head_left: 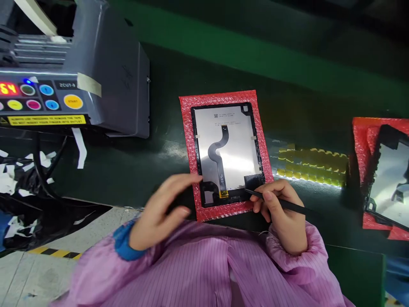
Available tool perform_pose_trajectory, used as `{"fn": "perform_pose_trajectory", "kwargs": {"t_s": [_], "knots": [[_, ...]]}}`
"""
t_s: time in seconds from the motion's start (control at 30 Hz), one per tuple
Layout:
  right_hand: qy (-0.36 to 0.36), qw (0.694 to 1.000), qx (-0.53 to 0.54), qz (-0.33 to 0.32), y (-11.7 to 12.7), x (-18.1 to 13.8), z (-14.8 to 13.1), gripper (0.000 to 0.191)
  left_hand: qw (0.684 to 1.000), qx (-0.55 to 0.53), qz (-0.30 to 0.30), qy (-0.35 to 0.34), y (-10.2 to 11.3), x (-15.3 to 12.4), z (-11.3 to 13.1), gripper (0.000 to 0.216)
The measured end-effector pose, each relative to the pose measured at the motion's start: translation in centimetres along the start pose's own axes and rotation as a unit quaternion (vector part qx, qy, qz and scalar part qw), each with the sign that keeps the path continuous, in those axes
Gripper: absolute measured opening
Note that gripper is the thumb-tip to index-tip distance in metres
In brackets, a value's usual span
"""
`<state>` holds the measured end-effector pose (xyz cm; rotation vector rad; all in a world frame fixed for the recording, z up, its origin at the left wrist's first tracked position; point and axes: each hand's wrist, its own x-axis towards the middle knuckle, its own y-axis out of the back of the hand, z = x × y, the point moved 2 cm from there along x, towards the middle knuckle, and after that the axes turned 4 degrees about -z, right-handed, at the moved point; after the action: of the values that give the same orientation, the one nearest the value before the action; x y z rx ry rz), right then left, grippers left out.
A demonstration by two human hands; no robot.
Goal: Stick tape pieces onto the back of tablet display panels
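A tablet display panel [238,147] lies back side up on a sheet of red bubble wrap [187,111]. A dark curved flex cable [214,152] runs down its silvery back to a gold-coloured end [224,194] near the bottom edge. My right hand [283,209] grips black tweezers [294,207], their tip at the panel's lower right, by a black patch [254,181]. At the panel's lower left is my left hand [162,211], fingers apart and holding nothing, with the fingertips at the frame's edge.
A grey tape dispenser [118,85] stands at the left, a white strip [79,147] hanging from its front. Yellowish transparent tape pieces [311,166] lie right of the panel. Farther right, another panel [390,183] rests on red bubble wrap [361,136]. White scraps [15,175] litter the lower left.
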<state>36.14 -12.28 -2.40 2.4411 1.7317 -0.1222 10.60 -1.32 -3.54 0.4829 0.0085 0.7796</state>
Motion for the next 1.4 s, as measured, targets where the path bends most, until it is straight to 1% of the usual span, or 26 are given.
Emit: {"fn": "perform_pose_trajectory", "kwargs": {"t_s": [0.03, 0.1, 0.13, 0.17, 0.23, 0.3, 0.37, 0.43, 0.5, 0.53, 0.6, 0.63, 0.67, 0.7, 0.77, 0.83, 0.93, 0.97, 1.0, 1.07, 1.13, 1.17, 1.2, 1.23, 1.3, 1.4], "knots": [[0.01, 1.0, 0.012, -0.003, -0.1, 0.0, -0.1, 0.011, 0.994, -0.088, 0.052, 0.042, 1.4, -0.4, -0.8, 0.054], [0.023, 0.999, 0.033, 0.006, -0.2, 0.1, -0.2, 0.012, 0.956, -0.227, 0.153, 0.11, 4.1, -1.2, -2.3, 0.072], [0.029, 0.999, 0.038, 0.015, -0.2, 0.2, -0.2, 0.014, 0.934, -0.271, 0.195, 0.127, 5.4, -1.5, -2.9, 0.078], [0.034, 0.998, 0.04, 0.024, -0.2, 0.3, -0.3, 0.016, 0.919, -0.298, 0.22, 0.139, 6.6, -1.7, -3.4, 0.079], [0.039, 0.998, 0.033, 0.033, -0.2, 0.3, -0.4, 0.019, 0.906, -0.306, 0.247, 0.157, 8.4, -1.7, -3.8, 0.063], [0.032, 0.999, 0.019, 0.028, -0.2, 0.2, -0.3, 0.02, 0.909, -0.283, 0.246, 0.181, 9.4, -1.6, -3.5, 0.047], [0.023, 1.0, 0.005, 0.018, -0.1, 0.0, -0.2, 0.021, 0.915, -0.245, 0.254, 0.194, 9.4, -1.5, -2.4, 0.047], [0.024, 1.0, 0.001, 0.014, -0.1, 0.0, -0.4, 0.021, 0.923, -0.212, 0.271, 0.175, 8.2, -1.3, -0.9, 0.046], [0.038, 0.999, 0.003, 0.011, -0.4, 0.2, -0.9, 0.02, 0.939, -0.204, 0.238, 0.141, 5.6, -0.9, 0.8, 0.034], [0.045, 0.999, 0.001, 0.002, -0.6, 0.5, -1.4, 0.018, 0.95, -0.217, 0.192, 0.114, 4.0, -0.6, 1.6, 0.027], [0.047, 0.998, -0.014, -0.039, -1.5, 1.2, -2.5, 0.015, 0.966, -0.238, 0.048, 0.092, 0.5, 0.1, 3.0, 0.028], [0.038, 0.997, -0.023, -0.07, -2.0, 1.7, -3.1, 0.019, 0.968, -0.235, -0.019, 0.084, -1.0, 0.4, 3.5, 0.03], [0.024, 0.994, -0.031, -0.103, -2.4, 2.1, -3.6, 0.026, 0.968, -0.226, -0.072, 0.082, -2.3, 0.7, 3.9, 0.031], [0.007, 0.99, -0.033, -0.134, -2.9, 2.5, -4.1, 0.032, 0.968, -0.214, -0.106, 0.079, -3.2, 1.0, 4.1, 0.031], [-0.029, 0.984, -0.029, -0.176, -3.5, 3.2, -4.8, 0.038, 0.962, -0.217, -0.143, 0.087, -4.3, 1.4, 4.2, 0.032], [-0.046, 0.981, -0.024, -0.188, -3.8, 4.1, -5.5, 0.041, 0.938, -0.281, -0.173, 0.107, -4.6, 1.4, 4.1, 0.038], [-0.022, 0.985, -0.028, -0.17, -3.9, 6.2, -6.1, 0.049, 0.883, -0.396, -0.22, 0.122, -4.3, 1.3, 4.2, 0.045], [-0.006, 0.986, -0.036, -0.165, -4.0, 7.1, -6.1, 0.051, 0.877, -0.405, -0.227, 0.12, -4.1, 1.2, 4.3, 0.046], [0.008, 0.985, -0.051, -0.165, -4.1, 8.0, -6.0, 0.052, 0.882, -0.394, -0.23, 0.115, -3.9, 1.2, 4.3, 0.045], [0.029, 0.978, -0.089, -0.186, -4.6, 9.7, -5.2, 0.054, 0.919, -0.32, -0.208, 0.096, -3.3, 1.4, 4.3, 0.042], [0.037, 0.968, -0.113, -0.22, -5.1, 11.0, -4.1, 0.053, 0.969, -0.175, -0.161, 0.061, -2.7, 1.7, 4.0, 0.036], [0.04, 0.964, -0.12, -0.234, -5.3, 11.4, -3.5, 0.052, 0.987, -0.081, -0.131, 0.038, -2.5, 1.9, 3.8, 0.034], [0.042, 0.961, -0.125, -0.243, -5.4, 11.7, -3.0, 0.05, 0.995, 0.018, -0.101, 0.015, -2.2, 2.1, 3.5, 0.032], [0.046, 0.959, -0.128, -0.247, -5.5, 11.9, -2.6, 0.048, 0.991, 0.113, -0.074, -0.005, -2.1, 2.2, 3.1, 0.031], [0.051, 0.958, -0.139, -0.247, -5.5, 12.1, -2.1, 0.044, 0.966, 0.253, -0.034, -0.029, -1.9, 2.5, 2.4, 0.03], [0.047, 0.955, -0.165, -0.24, -5.4, 12.1, -1.9, 0.042, 0.933, 0.359, 0.012, -0.022, -2.1, 2.9, 1.3, 0.029]]}}
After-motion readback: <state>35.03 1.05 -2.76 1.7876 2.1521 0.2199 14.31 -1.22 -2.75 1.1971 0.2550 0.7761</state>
